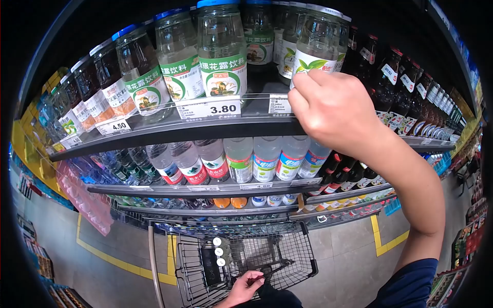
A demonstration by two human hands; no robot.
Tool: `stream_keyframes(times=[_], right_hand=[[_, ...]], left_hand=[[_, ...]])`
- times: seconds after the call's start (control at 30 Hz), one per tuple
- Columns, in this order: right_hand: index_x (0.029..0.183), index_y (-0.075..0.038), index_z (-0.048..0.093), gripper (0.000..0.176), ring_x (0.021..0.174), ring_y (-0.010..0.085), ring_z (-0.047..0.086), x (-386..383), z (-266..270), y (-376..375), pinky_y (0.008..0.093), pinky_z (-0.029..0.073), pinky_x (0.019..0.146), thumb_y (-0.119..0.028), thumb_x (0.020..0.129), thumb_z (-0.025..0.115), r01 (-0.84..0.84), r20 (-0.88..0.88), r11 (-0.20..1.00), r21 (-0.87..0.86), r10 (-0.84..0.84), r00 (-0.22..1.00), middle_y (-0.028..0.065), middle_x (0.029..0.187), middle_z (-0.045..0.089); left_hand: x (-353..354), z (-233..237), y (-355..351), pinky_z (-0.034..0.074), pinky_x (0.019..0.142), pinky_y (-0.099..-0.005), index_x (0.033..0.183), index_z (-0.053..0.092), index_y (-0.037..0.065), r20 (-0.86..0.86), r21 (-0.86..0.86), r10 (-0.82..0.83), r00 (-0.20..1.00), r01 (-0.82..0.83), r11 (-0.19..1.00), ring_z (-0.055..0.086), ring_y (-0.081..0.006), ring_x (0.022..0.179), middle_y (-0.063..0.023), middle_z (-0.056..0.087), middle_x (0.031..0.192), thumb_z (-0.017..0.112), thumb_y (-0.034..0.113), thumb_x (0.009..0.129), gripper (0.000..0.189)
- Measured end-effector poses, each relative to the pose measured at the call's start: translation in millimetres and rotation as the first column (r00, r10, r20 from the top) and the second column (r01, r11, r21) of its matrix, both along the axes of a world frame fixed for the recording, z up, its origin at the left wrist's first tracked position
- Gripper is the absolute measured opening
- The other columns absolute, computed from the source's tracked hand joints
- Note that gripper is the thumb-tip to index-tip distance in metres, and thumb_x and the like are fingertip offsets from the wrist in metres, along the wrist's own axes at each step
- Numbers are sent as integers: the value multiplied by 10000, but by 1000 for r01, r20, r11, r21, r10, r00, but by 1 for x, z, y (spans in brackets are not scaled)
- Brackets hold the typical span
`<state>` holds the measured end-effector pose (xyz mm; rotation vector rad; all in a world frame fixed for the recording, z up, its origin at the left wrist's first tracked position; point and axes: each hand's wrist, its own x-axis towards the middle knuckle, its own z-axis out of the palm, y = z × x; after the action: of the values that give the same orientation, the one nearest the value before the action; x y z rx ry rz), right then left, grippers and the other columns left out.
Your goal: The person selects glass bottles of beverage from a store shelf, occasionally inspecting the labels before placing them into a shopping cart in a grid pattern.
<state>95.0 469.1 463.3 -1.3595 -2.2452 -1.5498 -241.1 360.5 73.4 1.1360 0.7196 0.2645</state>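
My right hand (pixel 331 105) is raised at the upper shelf, its fingers curled in front of a clear glass bottle (pixel 319 38) with a white lid and a leaf label. The hand covers the lower part of that bottle; whether the fingers touch or grip it is hidden. To the left on the same shelf stand bottles (pixel 222 49) with green labels and blue lids, above a 3.80 price tag (pixel 209 109). Low in the view, my left hand (pixel 246 288) has its fingers curled at the near side of the shopping cart (pixel 300 256); what they hold is too small to tell.
Dark bottles (pixel 390 66) fill the shelf to the right. Below, a second shelf (pixel 205 189) holds water bottles. Three white round caps (pixel 219 252) show inside the cart. A metal post (pixel 155 262) stands left of the cart, over the tiled floor (pixel 118 246).
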Motion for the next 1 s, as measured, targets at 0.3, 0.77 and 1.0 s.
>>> stream_keyframes(times=[0.3,0.77,1.0], right_hand=[[647,-47,528,123,617,202,578,4,1,2,338,501,494,-115,705,612,13,19,1000,-18,-12,1000,71,678,488],[694,-36,552,105,673,197,599,26,9,-20,332,528,550,-119,717,612,82,82,995,-64,-77,994,66,709,516],[703,-28,556,119,686,213,622,24,10,-26,340,530,553,-122,708,629,111,18,990,-88,-110,994,76,723,544]], left_hand=[[-4,-1,6,509,857,-255,1158,567,-2,-40,62,6,999,-3,998,640,-114,938,-64,667,1028,607,18,948,214],[-12,-9,8,519,845,-268,1149,577,3,-22,-7,23,999,-23,1000,647,-126,923,-67,664,1030,609,36,953,202],[-1,15,3,483,810,-255,1152,591,17,8,50,47,999,-48,998,587,-109,862,-19,622,925,564,14,959,195]])
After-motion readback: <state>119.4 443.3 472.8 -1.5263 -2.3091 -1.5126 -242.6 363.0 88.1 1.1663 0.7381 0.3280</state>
